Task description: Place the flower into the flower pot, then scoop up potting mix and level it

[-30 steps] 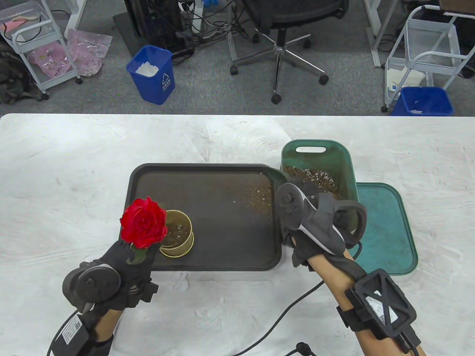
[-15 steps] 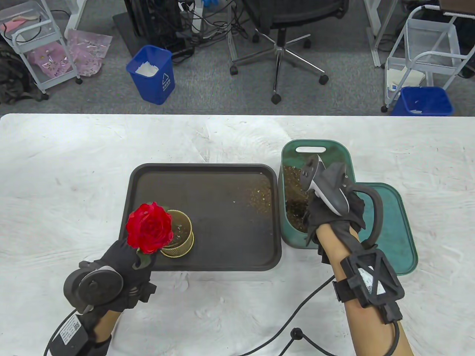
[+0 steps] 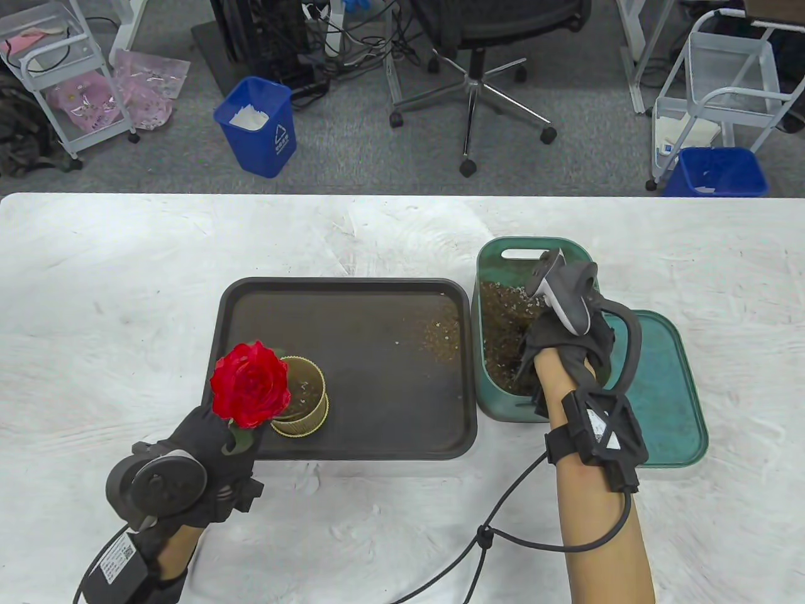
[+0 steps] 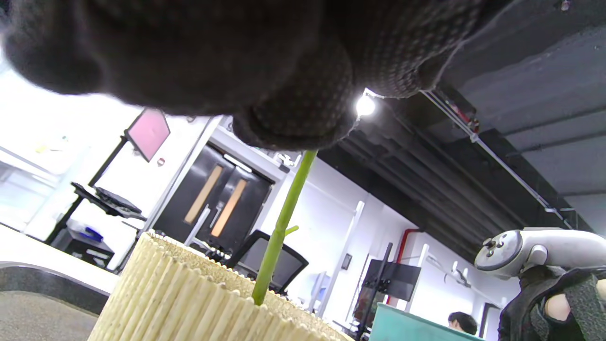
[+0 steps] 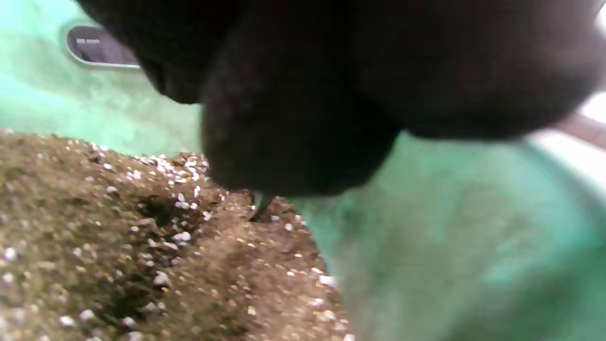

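Observation:
My left hand [image 3: 217,434] pinches the green stem [image 4: 281,222] of a red rose [image 3: 250,382]. The stem's lower end stands inside the ribbed beige flower pot [image 3: 305,399], which sits at the front left of the black tray [image 3: 352,289]. My right hand [image 3: 560,333] reaches down into the green bin [image 3: 534,248] of brown potting mix [image 3: 503,308]. In the right wrist view its curled fingers [image 5: 293,118] close round a small dark scoop; only the tip [image 5: 260,204] shows, dug into the mix [image 5: 142,246].
The bin's green lid [image 3: 666,390] lies flat just right of the bin. Some mix is scattered on the tray's right side [image 3: 440,333]. Cables trail off both wrists across the white table [image 3: 126,283]. Beyond the far edge stand blue waste bins and an office chair.
My right hand went from the tray's right edge into the green bin and pushed toward its far end. The left hand and rose shifted only slightly by the pot.

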`<state>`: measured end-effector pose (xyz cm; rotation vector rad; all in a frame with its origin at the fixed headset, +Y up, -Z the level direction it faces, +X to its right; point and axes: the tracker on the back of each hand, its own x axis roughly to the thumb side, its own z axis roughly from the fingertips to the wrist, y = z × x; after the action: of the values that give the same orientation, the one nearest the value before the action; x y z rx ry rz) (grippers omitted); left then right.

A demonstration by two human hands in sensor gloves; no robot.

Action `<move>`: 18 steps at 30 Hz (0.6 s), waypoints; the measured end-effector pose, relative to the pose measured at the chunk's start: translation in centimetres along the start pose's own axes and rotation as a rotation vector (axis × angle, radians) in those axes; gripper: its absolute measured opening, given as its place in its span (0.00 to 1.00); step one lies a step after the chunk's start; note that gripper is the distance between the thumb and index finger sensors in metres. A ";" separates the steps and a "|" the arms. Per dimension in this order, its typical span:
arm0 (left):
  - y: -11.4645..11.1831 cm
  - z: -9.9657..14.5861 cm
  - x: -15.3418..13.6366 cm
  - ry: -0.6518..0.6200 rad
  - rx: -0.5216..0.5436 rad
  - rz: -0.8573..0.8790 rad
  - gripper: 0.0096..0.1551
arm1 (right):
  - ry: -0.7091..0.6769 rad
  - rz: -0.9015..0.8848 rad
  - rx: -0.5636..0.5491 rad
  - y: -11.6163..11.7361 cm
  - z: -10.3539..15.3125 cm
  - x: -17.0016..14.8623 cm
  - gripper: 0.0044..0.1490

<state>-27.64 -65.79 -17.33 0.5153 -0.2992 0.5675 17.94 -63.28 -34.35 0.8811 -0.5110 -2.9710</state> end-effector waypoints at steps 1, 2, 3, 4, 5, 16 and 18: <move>0.0 0.0 0.0 0.002 0.001 -0.001 0.23 | -0.006 -0.034 0.006 -0.1 -0.4 0.0 0.32; 0.0 0.0 -0.1 0.005 0.001 -0.002 0.23 | -0.017 -0.065 0.013 -0.1 -0.7 0.0 0.32; 0.1 0.0 -0.2 0.007 0.002 -0.002 0.23 | -0.019 -0.081 0.027 -0.1 -0.8 0.1 0.33; 0.1 -0.1 -0.2 0.012 0.003 -0.001 0.23 | -0.031 -0.095 0.047 0.0 -1.1 0.1 0.33; 0.1 -0.1 -0.3 0.016 0.004 0.001 0.23 | -0.038 -0.123 0.068 0.1 -1.3 0.1 0.33; 0.1 -0.1 -0.5 0.026 0.004 0.008 0.23 | -0.072 -0.377 0.273 1.4 -3.3 -1.1 0.34; 0.1 0.0 -0.5 0.027 0.006 0.005 0.23 | -0.086 -0.417 0.304 1.3 -3.5 -1.3 0.34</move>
<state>-28.08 -65.93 -17.54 0.5123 -0.2733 0.5798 20.78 -65.49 -35.95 0.9908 -0.9044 -3.3766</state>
